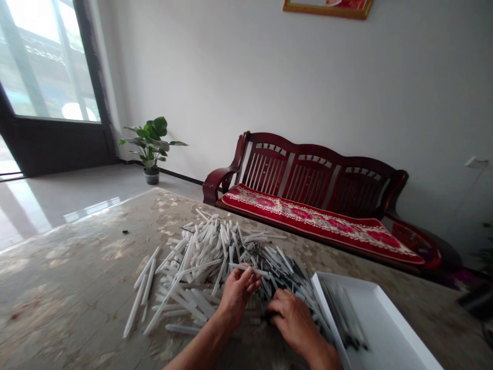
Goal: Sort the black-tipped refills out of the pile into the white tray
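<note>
Pens (215,267), light, stiff and slippery and best taken mid-barrel, lay heaped at lower centre on the tabletop (69,288), the left hand (236,300) pinching one between its fingers, the right hand (292,318) resting spread-fingered on the heap.

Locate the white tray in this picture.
In the head view, the white tray sits at lower right on the table, beside the right hand and the heap of pens.

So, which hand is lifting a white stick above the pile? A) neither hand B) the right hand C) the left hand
C: the left hand pinches a white stick in its fingers, while the right hand is down among the pile.
</note>
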Tool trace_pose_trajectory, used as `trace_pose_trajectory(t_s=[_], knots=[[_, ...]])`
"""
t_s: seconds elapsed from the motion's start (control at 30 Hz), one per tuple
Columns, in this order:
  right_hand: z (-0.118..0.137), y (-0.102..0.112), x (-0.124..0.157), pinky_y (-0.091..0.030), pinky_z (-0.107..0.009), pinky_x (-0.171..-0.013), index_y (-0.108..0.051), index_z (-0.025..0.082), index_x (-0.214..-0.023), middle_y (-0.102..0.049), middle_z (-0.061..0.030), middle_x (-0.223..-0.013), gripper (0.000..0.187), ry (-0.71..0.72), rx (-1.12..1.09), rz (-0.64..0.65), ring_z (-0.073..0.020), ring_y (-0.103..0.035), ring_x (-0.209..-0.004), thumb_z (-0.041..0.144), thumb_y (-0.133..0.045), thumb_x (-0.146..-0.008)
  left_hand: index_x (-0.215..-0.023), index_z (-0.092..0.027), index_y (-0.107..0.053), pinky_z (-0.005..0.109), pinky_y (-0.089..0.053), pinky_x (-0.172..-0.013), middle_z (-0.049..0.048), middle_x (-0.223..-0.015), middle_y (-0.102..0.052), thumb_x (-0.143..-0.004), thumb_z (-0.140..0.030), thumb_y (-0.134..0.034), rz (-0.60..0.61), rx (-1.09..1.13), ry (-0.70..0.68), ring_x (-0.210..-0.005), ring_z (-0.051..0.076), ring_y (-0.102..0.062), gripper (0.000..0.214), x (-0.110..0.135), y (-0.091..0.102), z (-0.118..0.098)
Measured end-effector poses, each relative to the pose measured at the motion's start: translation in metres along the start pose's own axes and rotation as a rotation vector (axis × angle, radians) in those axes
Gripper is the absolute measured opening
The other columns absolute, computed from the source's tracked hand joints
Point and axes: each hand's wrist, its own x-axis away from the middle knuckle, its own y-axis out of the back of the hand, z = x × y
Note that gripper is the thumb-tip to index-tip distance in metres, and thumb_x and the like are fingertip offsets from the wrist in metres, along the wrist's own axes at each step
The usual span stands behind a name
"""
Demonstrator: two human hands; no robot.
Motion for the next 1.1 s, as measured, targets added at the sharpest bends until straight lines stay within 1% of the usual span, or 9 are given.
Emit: trace_pose_trajectory(t_s=[0.2, 0.37, 0.63, 0.73, 0.83, 0.9, 1.0, 1.03, 1.1], knots=[[-0.003, -0.007, -0.001, -0.040, -0.022, -0.082, -0.074, 0.026, -0.088, -0.065, 0.0001, -0.095, 0.035, -0.004, 0.036, -0.004, -0.0152, -0.062, -0.098, -0.001, -0.054, -0.075, -0.085, -0.017, -0.060, 0.021, -0.060, -0.060, 0.0026, -0.079, -0.072, -0.064, -0.023, -0.091, -0.011, -0.023, 0.004, -0.067, 0.014, -0.072, 0.038, 0.003, -0.002, 0.000], [-0.004, -0.007, 0.001, -0.043, -0.023, -0.082, -0.070, 0.023, -0.085, -0.066, -0.0021, -0.096, 0.036, -0.040, 0.074, -0.023, -0.0171, -0.064, -0.097, -0.005, -0.051, -0.073, -0.085, -0.017, -0.059, 0.021, -0.059, -0.060, 0.0020, -0.079, -0.072, -0.064, -0.024, -0.090, -0.008, -0.044, 0.002, -0.069, 0.014, -0.073, 0.038, 0.003, -0.002, 0.000], [-0.006, -0.008, 0.004, -0.045, -0.024, -0.083, -0.068, 0.021, -0.080, -0.068, -0.0044, -0.095, 0.035, -0.035, 0.104, -0.046, -0.0186, -0.066, -0.096, -0.006, -0.048, -0.073, -0.084, -0.017, -0.060, 0.022, -0.059, -0.062, 0.0026, -0.080, -0.072, -0.064, -0.027, -0.091, 0.011, -0.079, 0.000, -0.069, 0.015, -0.073, 0.038, 0.004, -0.001, 0.001], [-0.009, -0.005, 0.001, -0.046, -0.023, -0.082, -0.068, 0.022, -0.082, -0.068, -0.0033, -0.095, 0.028, -0.050, -0.067, -0.092, -0.0174, -0.066, -0.093, 0.000, -0.052, -0.076, -0.084, -0.017, -0.061, 0.022, -0.058, -0.062, 0.0024, -0.079, -0.072, -0.061, -0.029, -0.092, 0.028, -0.079, -0.004, -0.069, 0.015, -0.072, 0.041, 0.005, -0.001, 0.001], [-0.014, -0.004, -0.004, -0.049, -0.027, -0.082, -0.068, 0.022, -0.085, -0.070, -0.0028, -0.092, 0.017, -0.094, -0.339, -0.233, -0.0182, -0.066, -0.090, 0.013, -0.054, -0.081, -0.084, -0.017, -0.061, 0.023, -0.059, -0.064, 0.0021, -0.079, -0.072, -0.057, -0.032, -0.094, 0.038, -0.077, 0.008, -0.069, 0.015, -0.072, 0.045, 0.007, -0.002, 0.001], [-0.015, -0.007, -0.007, -0.052, -0.029, -0.076, -0.068, 0.022, -0.087, -0.071, -0.0030, -0.086, 0.012, -0.144, -0.542, -0.328, -0.0193, -0.067, -0.082, 0.022, -0.057, -0.082, -0.083, -0.018, -0.061, 0.024, -0.059, -0.065, 0.0021, -0.079, -0.072, -0.057, -0.033, -0.094, 0.044, -0.078, 0.010, -0.070, 0.015, -0.072, 0.045, 0.008, -0.002, 0.002], [-0.012, -0.016, -0.010, -0.050, -0.026, -0.053, -0.068, 0.021, -0.093, -0.070, -0.0019, -0.077, 0.023, -0.236, -0.866, -0.420, -0.0177, -0.064, -0.063, 0.039, -0.063, -0.081, -0.082, -0.018, -0.061, 0.025, -0.059, -0.067, 0.0026, -0.080, -0.073, -0.058, -0.033, -0.093, 0.048, -0.100, 0.012, -0.071, 0.016, -0.072, 0.043, 0.009, -0.003, 0.003], [-0.010, -0.018, -0.011, -0.047, -0.024, -0.048, -0.069, 0.020, -0.095, -0.069, -0.0015, -0.075, 0.029, -0.260, -0.956, -0.453, -0.0168, -0.062, -0.059, 0.044, -0.065, -0.080, -0.082, -0.018, -0.061, 0.025, -0.059, -0.067, 0.0027, -0.080, -0.073, -0.058, -0.032, -0.092, 0.048, -0.109, 0.013, -0.071, 0.016, -0.072, 0.042, 0.010, -0.003, 0.003], [-0.005, -0.022, -0.012, -0.046, -0.023, -0.046, -0.069, 0.018, -0.097, -0.069, -0.0016, -0.073, 0.039, -0.293, -1.090, -0.521, -0.0160, -0.062, -0.058, 0.052, -0.070, -0.077, -0.082, -0.018, -0.061, 0.025, -0.058, -0.067, 0.0026, -0.080, -0.073, -0.058, -0.031, -0.092, 0.045, -0.121, 0.016, -0.071, 0.016, -0.072, 0.041, 0.011, -0.004, 0.003]])
